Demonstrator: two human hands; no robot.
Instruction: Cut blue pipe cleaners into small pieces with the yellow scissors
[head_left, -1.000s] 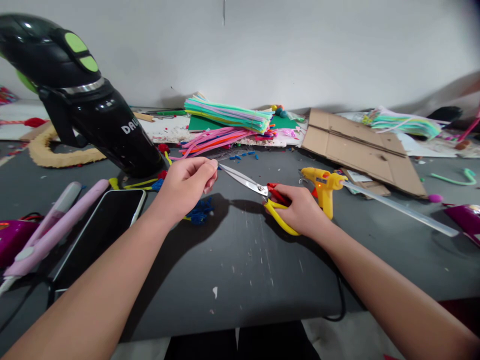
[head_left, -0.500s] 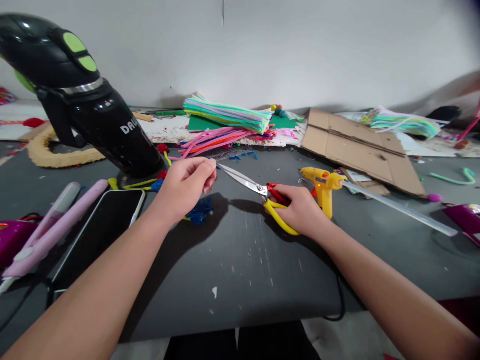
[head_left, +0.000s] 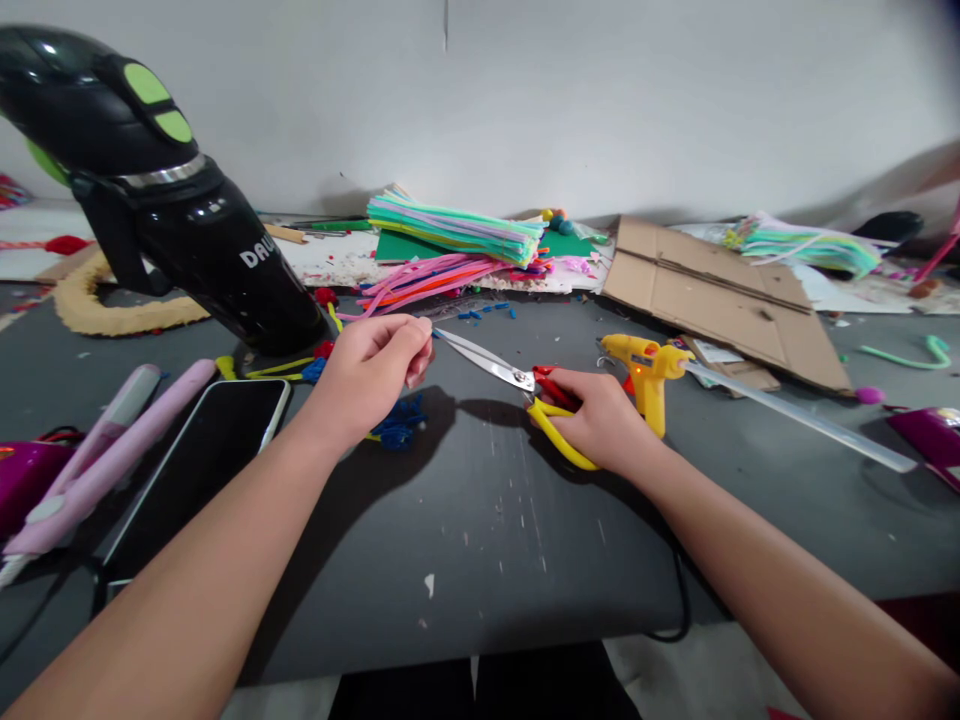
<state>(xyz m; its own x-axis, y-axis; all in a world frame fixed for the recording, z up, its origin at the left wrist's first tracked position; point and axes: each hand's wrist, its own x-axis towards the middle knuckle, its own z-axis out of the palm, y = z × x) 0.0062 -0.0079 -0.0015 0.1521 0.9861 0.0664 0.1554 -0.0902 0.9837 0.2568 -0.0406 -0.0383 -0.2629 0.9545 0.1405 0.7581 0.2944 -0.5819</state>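
Note:
My right hand (head_left: pixel 600 415) grips a pair of scissors (head_left: pixel 484 360) by its red and yellow handles. The metal blades point left and lie almost closed. At their tips, my left hand (head_left: pixel 379 370) pinches thumb and fingers together. A speck of blue shows by the fingertips, but whatever they hold is too small to make out. Blue fuzzy pieces (head_left: pixel 401 425) lie on the table just under the left hand. Beyond the blades, short blue snippets (head_left: pixel 491 313) are scattered over the grey table (head_left: pixel 480 560).
A black bottle (head_left: pixel 225 240), a phone (head_left: pixel 202 460) and a pink hair straightener (head_left: pixel 127 450) stand or lie at left. Bundled pipe cleaners (head_left: pixel 457 228) are at the back. A yellow glue gun (head_left: pixel 649 375) with its long stick and cardboard (head_left: pixel 727 300) are at right.

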